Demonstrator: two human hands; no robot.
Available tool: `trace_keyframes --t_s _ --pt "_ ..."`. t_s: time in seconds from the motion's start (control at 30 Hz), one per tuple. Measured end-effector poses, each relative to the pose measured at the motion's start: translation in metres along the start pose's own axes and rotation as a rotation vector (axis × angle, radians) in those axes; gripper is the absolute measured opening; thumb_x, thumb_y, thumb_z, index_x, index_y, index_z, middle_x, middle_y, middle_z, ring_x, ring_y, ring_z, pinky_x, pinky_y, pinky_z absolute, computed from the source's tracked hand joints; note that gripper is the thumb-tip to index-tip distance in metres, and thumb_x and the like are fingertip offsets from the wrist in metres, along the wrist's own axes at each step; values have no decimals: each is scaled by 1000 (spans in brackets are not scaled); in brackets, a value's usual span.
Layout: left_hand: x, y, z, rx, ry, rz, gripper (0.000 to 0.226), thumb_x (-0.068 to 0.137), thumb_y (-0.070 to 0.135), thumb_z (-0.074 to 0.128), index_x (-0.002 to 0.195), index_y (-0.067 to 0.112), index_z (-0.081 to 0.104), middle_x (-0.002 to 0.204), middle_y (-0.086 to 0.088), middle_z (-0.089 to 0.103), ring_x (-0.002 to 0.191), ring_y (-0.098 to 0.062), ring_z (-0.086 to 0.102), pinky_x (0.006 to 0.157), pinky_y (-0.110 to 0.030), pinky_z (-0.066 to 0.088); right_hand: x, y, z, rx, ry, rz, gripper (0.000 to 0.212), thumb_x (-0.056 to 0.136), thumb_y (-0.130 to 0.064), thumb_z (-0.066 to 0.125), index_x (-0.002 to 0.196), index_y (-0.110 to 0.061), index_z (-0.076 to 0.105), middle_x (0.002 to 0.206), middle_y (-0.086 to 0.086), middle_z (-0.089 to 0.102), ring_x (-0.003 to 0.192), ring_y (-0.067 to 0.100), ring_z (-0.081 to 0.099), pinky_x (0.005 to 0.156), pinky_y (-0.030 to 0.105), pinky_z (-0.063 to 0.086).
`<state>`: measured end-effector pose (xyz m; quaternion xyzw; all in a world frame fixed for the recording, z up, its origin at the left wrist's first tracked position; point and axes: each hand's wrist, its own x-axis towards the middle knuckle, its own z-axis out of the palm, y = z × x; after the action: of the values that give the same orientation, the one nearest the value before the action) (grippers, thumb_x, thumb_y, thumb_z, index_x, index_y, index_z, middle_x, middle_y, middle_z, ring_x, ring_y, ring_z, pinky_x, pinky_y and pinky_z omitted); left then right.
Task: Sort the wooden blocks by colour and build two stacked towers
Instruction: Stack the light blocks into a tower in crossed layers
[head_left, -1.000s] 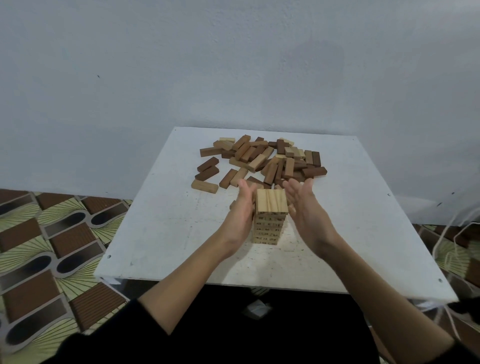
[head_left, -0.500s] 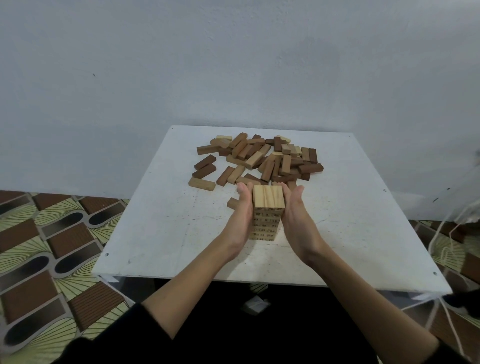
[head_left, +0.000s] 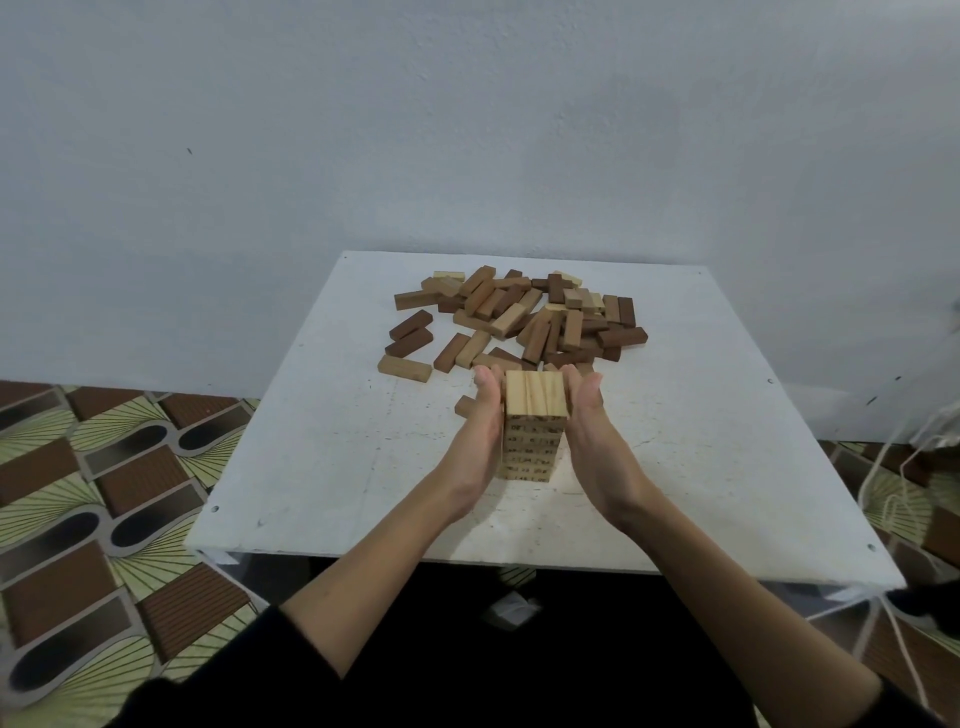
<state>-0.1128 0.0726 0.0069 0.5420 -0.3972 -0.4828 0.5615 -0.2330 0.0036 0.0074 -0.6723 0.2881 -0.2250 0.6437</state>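
1 tower of pale pine blocks (head_left: 534, 426) stands upright on the white square board surface (head_left: 322, 457), near-centre; approx 6–7 layers w/ printed numbers on the near faces, exact layer count not readable. Top layer shows 3 blocks side by side. 2 hands on it: left hand (head_left: 480, 431) flat against the tower's left side, right hand (head_left: 589, 431) flat against its right side, fingers straight & pointing far, palms facing each other w/ the tower pressed between. Far of the tower: 1 loose heap of mixed light and dark brown wooden blocks (head_left: 540, 317), dozens, overlapping so no exact count. Left of heap, lying apart: 2 dark brown blocks (head_left: 410, 332) side by side, 1 pale single block (head_left: 404, 368) near them, and 1 small tan block (head_left: 464, 406) partly hidden behind the left hand. No 2nd tower in sight. Plain grey-white wall (head_left: 467, 130) behind the surface. Patterned brown-and-green floor tiles (head_left: 104, 493) at left & right. White cords (head_left: 893, 467) hang at right edge. Black sleeves (head_left: 249, 670) at bottom of view.
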Motion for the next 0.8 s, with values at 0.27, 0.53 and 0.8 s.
trace_keyframes --t_s 0.27,0.53,0.8 --pt "12 2 -39 270 -47 151 95 65 26 81 143 27 26 137 5 44 124 0 46 101 -20 39 10 -13 -40 -224 -45 -110 92 66 -28 79 143 -26 28 138 -11 42 129 1 39 90 4 36" --pt "19 3 -35 315 -14 182 89 65 20 79 139 26 30 126 -4 53 112 -3 54 93 -17 45 21 -19 -38 -398 -69 -211 82 73 -13 79 137 -27 31 121 -4 49 120 13 46 102 26 36" --pt "20 3 -33 297 27 187 87 65 19 79 138 26 33 123 -3 55 110 -3 55 92 -15 45 24 -18 -36 -398 -72 -194 78 75 -9 76 139 -22 34 119 1 50 115 10 48 87 5 40"
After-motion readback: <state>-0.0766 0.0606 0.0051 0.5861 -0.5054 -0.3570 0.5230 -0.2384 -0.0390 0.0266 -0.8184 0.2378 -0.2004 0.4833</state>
